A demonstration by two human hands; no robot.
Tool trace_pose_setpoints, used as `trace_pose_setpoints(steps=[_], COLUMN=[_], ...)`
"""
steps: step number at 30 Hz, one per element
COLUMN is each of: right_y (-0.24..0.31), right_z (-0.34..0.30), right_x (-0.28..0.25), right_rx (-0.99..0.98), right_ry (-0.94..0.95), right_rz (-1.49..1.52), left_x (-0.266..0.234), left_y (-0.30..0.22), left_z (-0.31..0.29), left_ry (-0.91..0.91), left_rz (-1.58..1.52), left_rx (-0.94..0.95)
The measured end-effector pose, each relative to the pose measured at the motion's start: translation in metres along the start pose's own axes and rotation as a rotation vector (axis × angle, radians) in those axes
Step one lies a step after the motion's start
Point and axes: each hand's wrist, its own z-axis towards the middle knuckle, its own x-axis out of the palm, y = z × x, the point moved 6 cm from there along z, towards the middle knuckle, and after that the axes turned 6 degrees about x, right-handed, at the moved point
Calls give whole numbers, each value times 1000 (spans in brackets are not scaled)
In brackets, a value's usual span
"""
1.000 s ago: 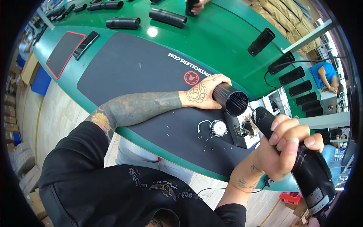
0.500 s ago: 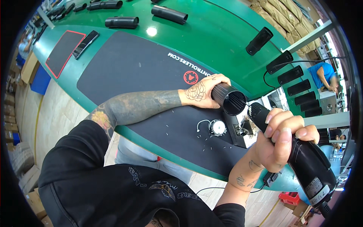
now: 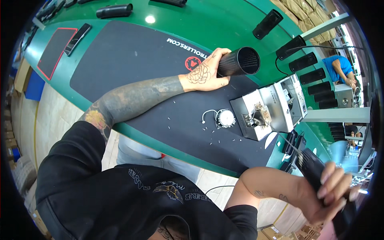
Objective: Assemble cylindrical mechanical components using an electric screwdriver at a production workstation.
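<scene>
My left hand [image 3: 206, 74] is wrapped round a black perforated tube [image 3: 229, 66], lying sideways above the mat with its open end facing right. In my right hand [image 3: 332, 192] is a black electric screwdriver [image 3: 310, 162], its thin bit pointing up and left, well apart from the tube. Motion smears that hand a little. A metal screw feeder [image 3: 250, 118] stands between the two hands. Left of the feeder, a small round motor [image 3: 225, 118] with a white lead rests on the mat. Several tiny screws [image 3: 212, 142] lie scattered around it.
A dark mat [image 3: 132, 60] covers part of the green table [image 3: 208, 24]. More black tubes [image 3: 268, 24] stand or lie along the far and right sides. A phone [image 3: 77, 39] lies at left. A cable crosses at right, where a person in blue [image 3: 340, 68] sits.
My right hand has drawn the screwdriver away from the tube, down and to the right. The tube in my left hand has moved up and away from the feeder. The whole view has shifted slightly.
</scene>
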Motion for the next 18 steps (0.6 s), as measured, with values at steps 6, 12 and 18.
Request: trace_pose_setpoints(steps=[6,12,18], right_y=[-40,-24,0], right_z=[11,14,1], right_x=[12,0,1], right_rx=[340,389,108], right_ry=[217,207,17], right_rz=[-280,280,477], left_x=[-1,-2,1], left_y=[-13,-15,-9], left_z=[2,1,-1], left_ry=[26,42,99], left_rz=[69,-11,-5], left_rx=[235,279,206])
